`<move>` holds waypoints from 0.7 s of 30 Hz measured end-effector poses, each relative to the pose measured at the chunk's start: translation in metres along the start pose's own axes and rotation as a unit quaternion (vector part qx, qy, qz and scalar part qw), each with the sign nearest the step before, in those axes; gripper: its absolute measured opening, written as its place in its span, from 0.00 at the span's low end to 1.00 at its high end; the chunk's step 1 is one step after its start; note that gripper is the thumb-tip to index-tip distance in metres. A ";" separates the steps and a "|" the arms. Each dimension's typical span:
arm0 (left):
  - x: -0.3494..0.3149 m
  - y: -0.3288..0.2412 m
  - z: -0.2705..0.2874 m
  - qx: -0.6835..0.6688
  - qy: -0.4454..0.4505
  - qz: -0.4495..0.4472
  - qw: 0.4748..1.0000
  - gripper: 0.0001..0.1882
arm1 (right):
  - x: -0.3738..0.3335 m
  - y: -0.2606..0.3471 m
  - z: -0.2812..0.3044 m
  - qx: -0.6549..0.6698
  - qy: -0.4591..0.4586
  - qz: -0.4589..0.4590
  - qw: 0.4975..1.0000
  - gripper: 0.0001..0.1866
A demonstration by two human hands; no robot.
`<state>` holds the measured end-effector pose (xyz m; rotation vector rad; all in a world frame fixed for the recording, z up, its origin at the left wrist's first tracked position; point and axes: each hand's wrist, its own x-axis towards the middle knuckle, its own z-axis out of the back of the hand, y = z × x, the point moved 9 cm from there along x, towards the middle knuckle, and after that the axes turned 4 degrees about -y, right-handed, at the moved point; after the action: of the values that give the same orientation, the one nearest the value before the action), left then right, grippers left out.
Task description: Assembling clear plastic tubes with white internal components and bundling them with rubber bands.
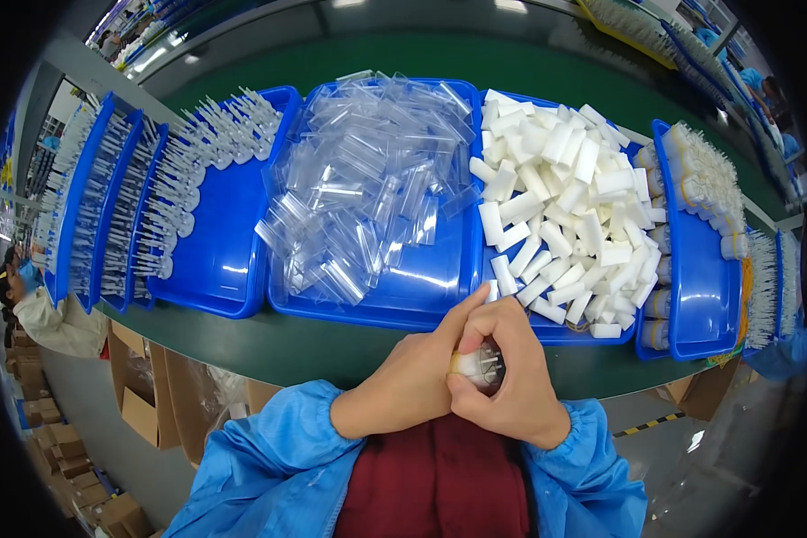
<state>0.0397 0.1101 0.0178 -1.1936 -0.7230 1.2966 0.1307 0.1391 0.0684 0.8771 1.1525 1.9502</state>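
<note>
My left hand and my right hand meet in front of my chest, over the near edge of the bench. Between them is a small whitish round part with several thin metal pins, the pins facing right. The right thumb and curled fingers close round it. My left hand wraps its other side, with the left index finger stretched toward the trays. Just beyond the fingers lies a blue tray heaped with white foam blocks. My palms and fingers hide much of the part.
A blue tray of clear plastic sleeves stands left of the foam. Farther left, blue trays hold pinned white parts. At right, a tray carries whitish cylindrical pieces. Cardboard boxes sit below; another person is at far left.
</note>
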 end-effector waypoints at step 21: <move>-0.008 -0.020 0.001 0.054 0.106 -0.028 0.993 0.23 | -0.058 0.036 0.032 0.018 -0.060 0.313 0.948 0.29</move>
<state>0.0443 0.1053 0.0385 -1.1929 -0.5213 1.1289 0.1791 0.0923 0.1018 1.4968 0.9032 2.3258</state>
